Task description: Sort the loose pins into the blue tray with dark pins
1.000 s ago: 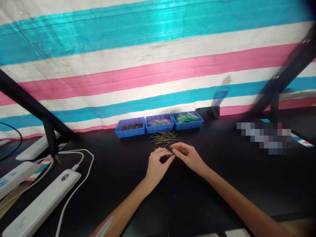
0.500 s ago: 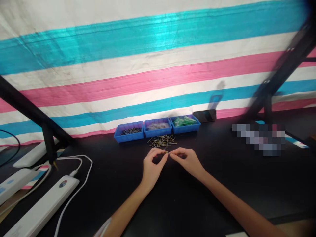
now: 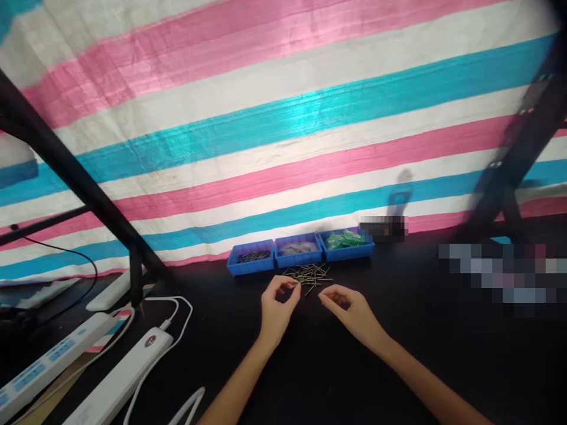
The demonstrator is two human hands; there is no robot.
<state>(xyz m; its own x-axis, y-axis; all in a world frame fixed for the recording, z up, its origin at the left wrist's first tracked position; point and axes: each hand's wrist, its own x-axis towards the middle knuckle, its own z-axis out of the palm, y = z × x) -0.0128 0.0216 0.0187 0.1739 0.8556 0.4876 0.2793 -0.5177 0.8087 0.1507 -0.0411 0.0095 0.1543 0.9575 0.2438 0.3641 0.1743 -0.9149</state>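
Observation:
My left hand (image 3: 278, 307) pinches thumb and forefinger together at the near left edge of a loose pile of thin, brass-coloured and dark metal rods (image 3: 316, 273). What sits in that pinch is too small to make out. My right hand (image 3: 354, 316), a short way to the right, has its fingers curled and its thumb and forefinger tips together; anything between them is hidden. Behind the pile stand three blue bins in a row: the left bin (image 3: 251, 267) has dark thin pieces, the middle bin (image 3: 298, 258) clear or whitish pieces, the right bin (image 3: 348, 254) green packets.
White power strips (image 3: 128, 372) and white cables (image 3: 186, 321) lie on the black tabletop (image 3: 319, 378) at left. Dark metal frame legs (image 3: 110, 221) slant up on both sides. A striped sheet (image 3: 266, 147) hangs behind. Blurred-out items lie at the right.
My hands, whose fingertips met half a second ago, are now apart, the right one further to the right. The camera view has tilted up and shifted left.

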